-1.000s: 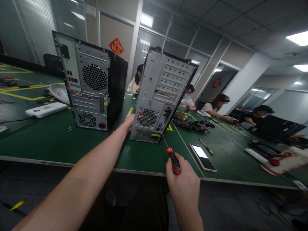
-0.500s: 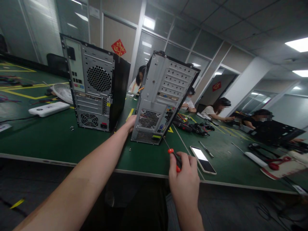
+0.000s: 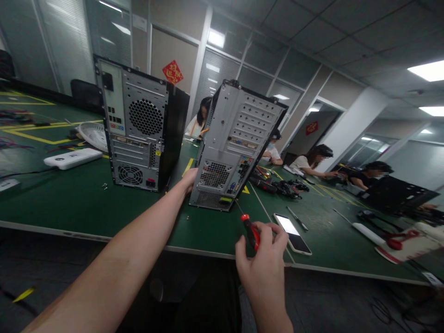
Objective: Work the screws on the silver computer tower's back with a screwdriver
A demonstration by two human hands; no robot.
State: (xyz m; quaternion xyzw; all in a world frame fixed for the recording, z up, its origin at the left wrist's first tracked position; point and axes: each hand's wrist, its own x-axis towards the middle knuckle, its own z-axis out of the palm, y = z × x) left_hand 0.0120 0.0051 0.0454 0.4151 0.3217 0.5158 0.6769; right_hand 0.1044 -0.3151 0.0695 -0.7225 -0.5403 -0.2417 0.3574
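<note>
A grey metal computer case (image 3: 222, 148) stands on the green table with its rear panel facing me, tilted in my view. My left hand (image 3: 189, 181) reaches to its lower left side; the fingers are hidden behind the case. A screwdriver (image 3: 250, 232) with a red and black handle points up at the lower right corner of the panel, its shaft ending at that edge. Around the handle, my right hand (image 3: 265, 254) has a loose hold, with the thumb spread away on the left and the fingers curled over the right side.
A second computer case (image 3: 138, 134) stands to the left, with small screws (image 3: 104, 186) before it. Phone (image 3: 292, 233) and pen (image 3: 297, 218) lie right of the screwdriver. Cables (image 3: 289, 188), a white power strip (image 3: 72, 158) and several people are around the table.
My right hand's fingers have shifted around the screwdriver handle, and the thumb has come away to the left. The left hand stays at the case. The view has moved slightly.
</note>
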